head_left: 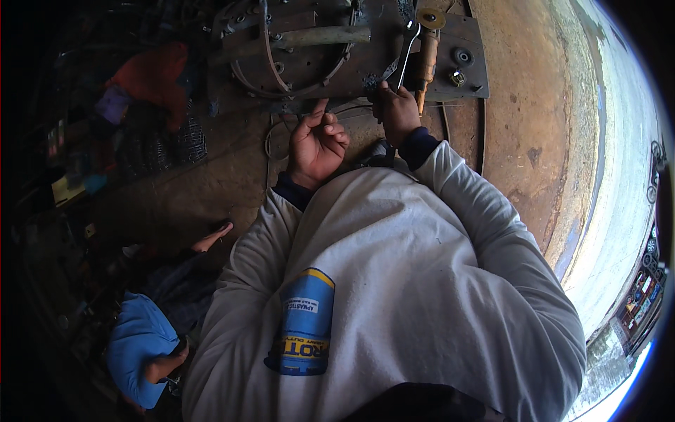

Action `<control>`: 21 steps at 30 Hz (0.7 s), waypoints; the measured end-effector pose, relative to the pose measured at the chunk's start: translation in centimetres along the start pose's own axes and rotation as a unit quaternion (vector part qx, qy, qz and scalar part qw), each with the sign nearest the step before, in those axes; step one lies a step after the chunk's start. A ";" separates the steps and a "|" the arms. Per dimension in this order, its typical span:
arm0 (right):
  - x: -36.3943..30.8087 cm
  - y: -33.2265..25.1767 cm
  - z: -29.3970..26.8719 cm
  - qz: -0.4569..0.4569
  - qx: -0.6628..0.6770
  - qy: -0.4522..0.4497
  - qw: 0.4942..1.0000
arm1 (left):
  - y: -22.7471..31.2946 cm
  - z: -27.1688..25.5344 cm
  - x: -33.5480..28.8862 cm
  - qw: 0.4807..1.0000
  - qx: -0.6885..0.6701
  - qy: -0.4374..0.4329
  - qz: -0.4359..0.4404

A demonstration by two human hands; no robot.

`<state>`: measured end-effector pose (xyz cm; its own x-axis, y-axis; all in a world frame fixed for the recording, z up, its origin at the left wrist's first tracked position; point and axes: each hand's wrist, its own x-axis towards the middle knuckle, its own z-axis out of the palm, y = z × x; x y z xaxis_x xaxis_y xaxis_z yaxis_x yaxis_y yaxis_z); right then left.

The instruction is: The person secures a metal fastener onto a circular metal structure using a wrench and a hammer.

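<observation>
My right hand (398, 116) is closed at the near edge of a dark metal workbench (323, 67). A shiny wrench (404, 60) runs up out of its fingers across the benchtop. Close to the wrench's right lies an angle grinder (427, 60) with a brownish body and a round disc at its far end. My left hand (316, 148) is turned palm up just below the bench edge, holding nothing that shows. Its index finger points up at the edge while the other fingers curl loosely. Whether that fingertip touches the metal I cannot tell.
On the bench lie a thin curved strip (269, 53), a pale pipe (320, 36), a small black ring (462, 56) and a brass-coloured fitting (457, 77). A person in blue (144, 344) is at the lower left, another in red (158, 77) at the upper left. A cable loops beneath the bench.
</observation>
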<state>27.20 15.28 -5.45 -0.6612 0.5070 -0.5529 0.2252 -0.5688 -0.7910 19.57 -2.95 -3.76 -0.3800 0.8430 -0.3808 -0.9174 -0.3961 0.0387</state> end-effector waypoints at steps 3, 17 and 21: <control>-0.3 -0.1 -0.8 -0.078 -0.089 0.009 0.993 | 0.4 0.1 0.2 1.000 -0.013 0.001 -0.012; -12.2 1.7 -7.1 -0.212 -0.521 0.070 0.824 | 6.3 1.0 -3.0 0.974 0.193 0.107 -0.044; -12.1 2.2 -4.4 -0.220 -0.517 0.121 0.818 | 10.5 0.2 -3.1 0.976 0.182 0.116 -0.037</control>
<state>38.89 10.74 -1.69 -0.7075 0.7008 -0.0915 0.5716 0.4912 -0.6572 11.06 -9.63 -1.98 -0.3126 0.7425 -0.5924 -0.9387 -0.1460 0.3124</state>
